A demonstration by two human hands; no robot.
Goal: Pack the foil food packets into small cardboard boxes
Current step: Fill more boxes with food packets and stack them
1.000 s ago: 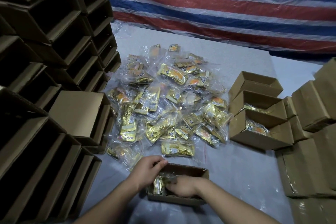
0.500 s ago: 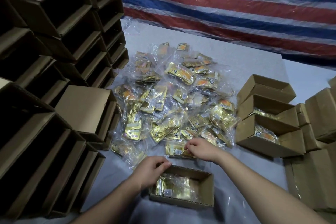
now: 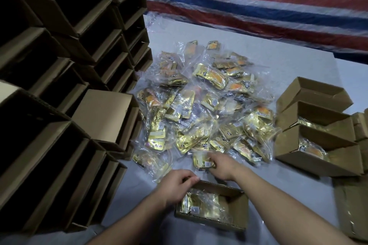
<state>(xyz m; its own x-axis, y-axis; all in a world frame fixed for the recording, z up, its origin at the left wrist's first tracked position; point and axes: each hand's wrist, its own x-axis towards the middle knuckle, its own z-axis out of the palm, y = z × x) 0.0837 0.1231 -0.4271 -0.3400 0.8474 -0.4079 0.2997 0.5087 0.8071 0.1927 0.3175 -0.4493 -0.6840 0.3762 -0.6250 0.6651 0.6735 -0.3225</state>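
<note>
Head view is giving me the whole scene, looking down over a grey sheet (image 3: 288,77). I am watching the right hand (image 3: 221,165) pinching a foil packet (image 3: 202,160) at the near edge of the pile of foil packets (image 3: 203,109), fingers curling round its end. The left hand (image 3: 175,187) is gripping the far left corner of the small cardboard box (image 3: 237,211) nearest the person, fingers hooking over its rim. Another gold packet (image 3: 199,203), wrapped in clear plastic, is lying flat inside that box.

The packets are showing gold foil with orange patches and small white stickers, but I am not making out any readable brand or writing; the print is too small and blurred.

To the right, three open boxes (image 3: 318,145) are sitting in a row, touching one another; the nearer two are holding packets, and I cannot tell about the far one. Just beyond them, closed cartons (image 3: 356,205) are lining the right edge. On the left, a tall stack of empty boxes (image 3: 59,65) is standing with openings facing sideways. A red, white and blue striped tarp (image 3: 258,2) is hanging behind.
</note>
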